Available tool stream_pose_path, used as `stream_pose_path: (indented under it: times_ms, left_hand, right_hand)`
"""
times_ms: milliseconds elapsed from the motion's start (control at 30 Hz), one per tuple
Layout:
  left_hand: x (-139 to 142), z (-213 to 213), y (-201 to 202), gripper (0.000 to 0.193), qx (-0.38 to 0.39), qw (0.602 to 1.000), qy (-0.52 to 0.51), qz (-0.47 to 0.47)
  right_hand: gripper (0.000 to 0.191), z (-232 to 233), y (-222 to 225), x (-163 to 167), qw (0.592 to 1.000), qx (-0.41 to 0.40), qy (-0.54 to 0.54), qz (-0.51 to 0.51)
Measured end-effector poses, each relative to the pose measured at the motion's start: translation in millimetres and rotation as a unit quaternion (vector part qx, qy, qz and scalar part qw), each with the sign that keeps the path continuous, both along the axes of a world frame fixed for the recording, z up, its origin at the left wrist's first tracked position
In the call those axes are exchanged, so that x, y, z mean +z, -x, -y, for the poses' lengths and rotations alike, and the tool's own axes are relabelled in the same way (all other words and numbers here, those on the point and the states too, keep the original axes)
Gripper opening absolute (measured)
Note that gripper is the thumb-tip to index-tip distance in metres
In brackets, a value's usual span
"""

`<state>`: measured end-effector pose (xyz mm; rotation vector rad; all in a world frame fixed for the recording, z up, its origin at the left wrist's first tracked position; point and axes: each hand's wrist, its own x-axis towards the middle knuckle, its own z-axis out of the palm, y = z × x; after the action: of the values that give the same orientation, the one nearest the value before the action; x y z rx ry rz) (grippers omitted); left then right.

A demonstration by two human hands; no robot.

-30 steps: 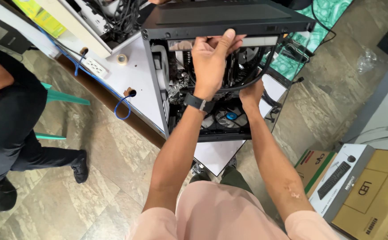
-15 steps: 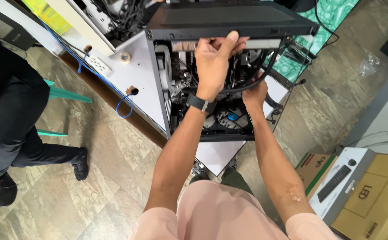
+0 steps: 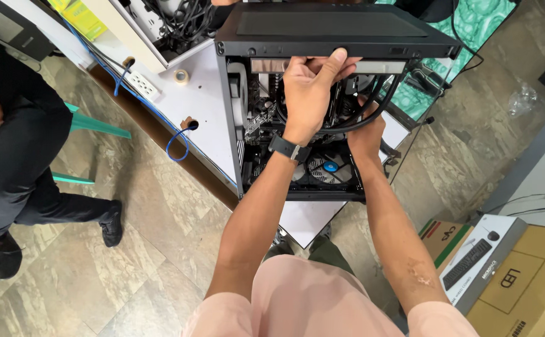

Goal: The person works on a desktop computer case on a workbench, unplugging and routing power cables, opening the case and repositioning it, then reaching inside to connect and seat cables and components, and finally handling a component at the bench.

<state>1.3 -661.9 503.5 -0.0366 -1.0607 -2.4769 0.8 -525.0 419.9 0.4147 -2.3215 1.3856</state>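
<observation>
An open black computer case (image 3: 335,28) lies on a white table (image 3: 203,118), its inside facing me. My left hand (image 3: 310,87) reaches into the case and presses against a silver bar under the case's top panel, fingers curled over it. A black watch sits on that wrist. My right hand (image 3: 367,128) is deeper inside the case, partly hidden behind black liquid-cooling tubes (image 3: 372,106); what its fingers hold is hidden. A fan with a blue hub (image 3: 330,166) shows at the bottom of the case.
Another person in dark clothes (image 3: 10,143) sits on a teal stool at the left. A power strip (image 3: 142,85), tape roll (image 3: 182,76) and blue cable (image 3: 175,140) lie on the table. Cardboard boxes (image 3: 510,274) stand at the lower right. Tiled floor lies below.
My left hand has shifted slightly along the silver bar under the top panel. My head view has drifted, and the right hand stays inside the case.
</observation>
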Motion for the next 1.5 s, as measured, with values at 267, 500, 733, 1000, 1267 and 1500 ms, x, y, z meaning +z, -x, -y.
stream_pose_path:
  times_ms: [267,500,733,1000,1267,1500]
  left_hand:
    - [2,4,0,0.022,-0.010,1.000,0.000,-0.008]
    - [-2,5,-1,0.022,-0.004,1.000,-0.012,-0.007]
    - [-5,13,-2,0.022,-0.020,0.999,-0.016,-0.020]
    - [-9,15,-3,0.023,-0.025,0.999,-0.018,-0.016]
    - [-16,17,-3,0.020,-0.021,1.000,-0.015,-0.014]
    - [-16,20,-4,0.023,-0.012,1.000,0.000,-0.012]
  right_hand:
    - [0.023,10,16,-7,0.994,-0.038,0.024,0.096]
    - [0.045,-1,-10,-4,0.999,0.031,0.011,0.042]
    - [0.036,14,9,-4,0.985,-0.011,-0.150,0.082]
    - [0.034,2,43,1,0.943,0.259,0.064,0.197]
    - [0.029,12,43,2,0.943,0.243,0.029,0.225]
    - [0.060,11,40,-5,0.951,0.173,-0.248,0.060]
